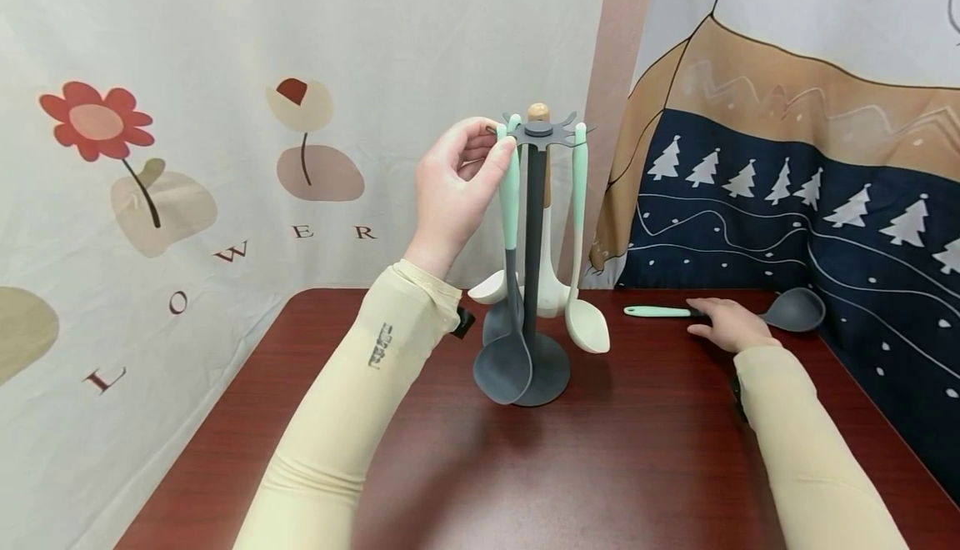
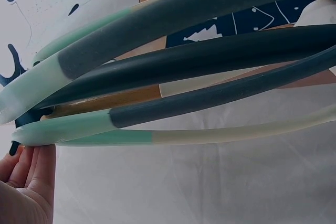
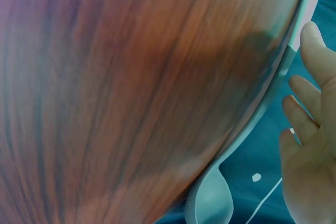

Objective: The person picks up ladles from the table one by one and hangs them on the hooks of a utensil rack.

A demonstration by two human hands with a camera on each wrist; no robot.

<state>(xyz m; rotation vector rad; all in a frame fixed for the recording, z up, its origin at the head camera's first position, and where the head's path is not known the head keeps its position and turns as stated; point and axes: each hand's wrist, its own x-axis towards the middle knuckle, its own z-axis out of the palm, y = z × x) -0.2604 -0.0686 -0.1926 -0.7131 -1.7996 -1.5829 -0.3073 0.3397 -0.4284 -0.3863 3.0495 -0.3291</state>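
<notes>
A dark grey rack [image 1: 534, 225] with a hooked top stands on the table, utensils hanging around it. At its upper left, my left hand [image 1: 461, 187] pinches the mint handle end of a dark grey ladle [image 1: 504, 367], its thumb across the handle. The fingertips of the left hand [image 2: 29, 177] show right at a mint handle by a hook in the left wrist view. On the right, another dark grey ladle [image 1: 797, 310] with a mint handle lies on the table. My right hand [image 1: 729, 325] is over its shaft, fingers extended; the right wrist view shows them loosely spread.
A cream ladle [image 1: 588, 325] with a mint handle hangs on the rack's right. Behind the post hangs a white utensil [image 1: 552, 296] with a wooden handle end. More utensils hang behind the front ladle. Printed curtains [image 1: 450, 33] back the reddish-brown table [image 1: 600, 467].
</notes>
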